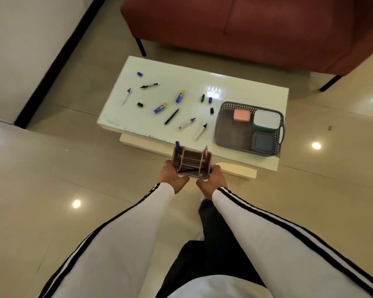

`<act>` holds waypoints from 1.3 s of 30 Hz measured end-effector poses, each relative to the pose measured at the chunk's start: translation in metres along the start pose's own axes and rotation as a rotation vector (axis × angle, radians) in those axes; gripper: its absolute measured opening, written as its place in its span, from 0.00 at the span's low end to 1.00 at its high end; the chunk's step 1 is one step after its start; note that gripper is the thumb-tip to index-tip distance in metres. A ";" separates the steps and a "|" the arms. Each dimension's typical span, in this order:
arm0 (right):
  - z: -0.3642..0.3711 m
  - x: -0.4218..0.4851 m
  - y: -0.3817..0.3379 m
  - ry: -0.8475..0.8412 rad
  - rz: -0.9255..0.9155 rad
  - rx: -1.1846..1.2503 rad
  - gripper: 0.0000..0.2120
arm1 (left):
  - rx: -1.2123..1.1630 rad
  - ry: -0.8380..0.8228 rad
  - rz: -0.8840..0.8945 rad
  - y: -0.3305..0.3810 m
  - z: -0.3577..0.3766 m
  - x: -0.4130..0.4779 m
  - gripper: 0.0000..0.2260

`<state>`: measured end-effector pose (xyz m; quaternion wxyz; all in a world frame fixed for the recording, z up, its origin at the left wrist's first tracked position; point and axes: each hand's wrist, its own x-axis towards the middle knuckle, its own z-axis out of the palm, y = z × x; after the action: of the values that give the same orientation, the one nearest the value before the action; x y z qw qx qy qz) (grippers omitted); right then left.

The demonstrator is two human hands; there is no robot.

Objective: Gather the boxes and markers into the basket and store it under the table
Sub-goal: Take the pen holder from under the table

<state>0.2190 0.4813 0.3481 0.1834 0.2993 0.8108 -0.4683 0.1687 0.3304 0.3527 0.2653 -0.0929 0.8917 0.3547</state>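
Greyish organiser (pixel 192 161) is gripped on either side by the left hand (pixel 173 177) and right hand (pixel 212 180), held just short of the worktop (pixel 235 82). Standing in it are a blue marker (pixel 177 146) and a pink marker (pixel 206 150), with a dark marker (pixel 188 170) lying inside. That makes three!

Ahead and right of the hands, the basket (pixel 230 134) sits on the worktop with three boxes already in it: pink box (pixel 241 115), white box (pixel 266 119) and blue box (pixel 263 142). The boxes look done.

Ahead and left of the hands, five markers (pixel 149 85), five caps (pixel 140 104) and two blue-and-yellow tubes (pixel 160 107) lie loose. Those are yet to gather, and the basket is not yet stowed under.
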 end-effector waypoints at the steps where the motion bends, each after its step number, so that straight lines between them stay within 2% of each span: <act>1: 0.003 0.008 -0.010 -0.010 -0.005 -0.007 0.24 | -0.007 0.006 -0.005 -0.001 -0.007 0.009 0.26; 8: 0.043 0.104 -0.085 -0.130 0.007 -0.017 0.19 | -0.051 0.094 -0.122 -0.001 -0.064 0.107 0.21; 12: 0.063 0.147 -0.129 -0.222 0.047 -0.039 0.16 | -0.091 0.089 -0.257 -0.002 -0.099 0.156 0.20; 17: 0.089 0.200 -0.172 -0.274 0.107 -0.071 0.15 | -0.087 0.087 -0.306 -0.012 -0.130 0.218 0.18; 22: 0.147 0.268 -0.183 -0.243 0.157 -0.026 0.17 | -0.088 0.057 -0.283 -0.047 -0.141 0.305 0.17; 28: 0.216 0.326 -0.182 -0.128 0.224 0.106 0.14 | -0.016 -0.088 -0.212 -0.096 -0.153 0.393 0.17; 34: 0.244 0.348 -0.185 -0.023 0.319 0.141 0.12 | 0.006 -0.189 -0.156 -0.113 -0.154 0.428 0.18; 39: 0.251 0.349 -0.182 -0.003 0.315 0.125 0.16 | 0.064 -0.232 -0.153 -0.123 -0.155 0.434 0.18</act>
<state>-0.1593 0.3030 0.1406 0.2366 0.4328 0.7230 -0.4838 -0.2164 0.1444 0.1414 0.3958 -0.1104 0.8563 0.3130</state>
